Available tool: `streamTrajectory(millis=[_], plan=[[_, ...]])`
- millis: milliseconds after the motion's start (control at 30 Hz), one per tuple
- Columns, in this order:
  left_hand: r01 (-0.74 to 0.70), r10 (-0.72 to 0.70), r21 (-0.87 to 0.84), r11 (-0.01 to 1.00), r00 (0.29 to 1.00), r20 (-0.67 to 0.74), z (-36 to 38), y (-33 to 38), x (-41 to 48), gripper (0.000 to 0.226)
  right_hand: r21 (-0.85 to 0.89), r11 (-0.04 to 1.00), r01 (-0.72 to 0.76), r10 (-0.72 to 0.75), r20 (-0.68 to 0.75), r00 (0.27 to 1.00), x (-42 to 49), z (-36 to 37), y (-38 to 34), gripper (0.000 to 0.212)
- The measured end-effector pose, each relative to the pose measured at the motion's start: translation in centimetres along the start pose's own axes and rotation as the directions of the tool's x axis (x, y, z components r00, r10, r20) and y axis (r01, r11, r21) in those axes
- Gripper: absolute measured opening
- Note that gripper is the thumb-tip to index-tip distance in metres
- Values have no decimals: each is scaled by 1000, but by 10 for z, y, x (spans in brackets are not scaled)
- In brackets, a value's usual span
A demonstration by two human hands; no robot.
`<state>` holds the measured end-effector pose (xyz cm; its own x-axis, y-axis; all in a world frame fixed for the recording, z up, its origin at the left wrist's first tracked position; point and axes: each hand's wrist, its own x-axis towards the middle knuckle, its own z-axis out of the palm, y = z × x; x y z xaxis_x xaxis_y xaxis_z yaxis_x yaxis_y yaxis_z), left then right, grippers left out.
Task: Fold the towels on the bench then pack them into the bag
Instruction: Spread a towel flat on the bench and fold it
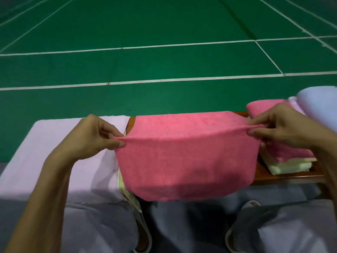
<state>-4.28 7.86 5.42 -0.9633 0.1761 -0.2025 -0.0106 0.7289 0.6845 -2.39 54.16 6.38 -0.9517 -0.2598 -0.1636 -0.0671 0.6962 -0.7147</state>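
A pink towel (187, 157) is stretched over the wooden bench (284, 175), folded across a ridge with its near half hanging down over the front edge. My left hand (98, 133) pinches the left end of that ridge. My right hand (280, 127) pinches the right end. To the right lies a stack of folded towels: a pink one (291, 154) on top of a pale yellow one (291, 166). A lilac towel (60, 154) lies spread over the bench's left part, with a pale yellow edge (130, 196) showing beneath it. No bag is in view.
At the far right sits a pale lilac bundle of cloth (321, 105) with a rolled pink towel (264, 105) in front of it. Green court floor with white lines (164, 61) lies beyond the bench. My knees and white slippers (144, 232) are below.
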Motion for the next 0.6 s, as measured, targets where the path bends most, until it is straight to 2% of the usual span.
streamTrajectory(millis=[67,167,200,267,300,367,433,500,533,600], plan=[[-23,24,18,1000,999,-35,1,3,7,7,-113,993,25,-27,-14,1000,8,0,-6,12],[-38,20,-83,996,980,-199,4,5,30,20,-156,988,20,-48,-175,983,33,0,-8,21],[-53,4,-172,984,961,-275,4,8,41,22,-122,992,11,-42,-252,967,44,0,-10,22],[-148,-2,-359,922,923,-385,3,20,60,19,50,999,20,1,-387,922,69,0,-13,23],[-221,13,-452,864,908,-418,2,27,68,15,169,984,56,26,-451,892,79,-1,-17,25],[-390,74,-602,696,874,-480,-2,41,76,12,312,924,223,10,-600,800,91,-9,-30,25],[-542,150,-650,533,816,-558,-9,48,76,14,305,849,431,-73,-740,668,89,-20,-45,21],[-624,192,-657,424,771,-608,-16,49,70,15,226,792,567,-143,-834,533,79,-28,-58,14],[-640,206,-665,384,762,-614,-19,47,66,15,195,773,603,-166,-857,489,72,-29,-61,11],[-636,251,-693,339,772,-584,-23,40,54,15,193,742,642,-185,-862,472,57,-27,-61,5]])
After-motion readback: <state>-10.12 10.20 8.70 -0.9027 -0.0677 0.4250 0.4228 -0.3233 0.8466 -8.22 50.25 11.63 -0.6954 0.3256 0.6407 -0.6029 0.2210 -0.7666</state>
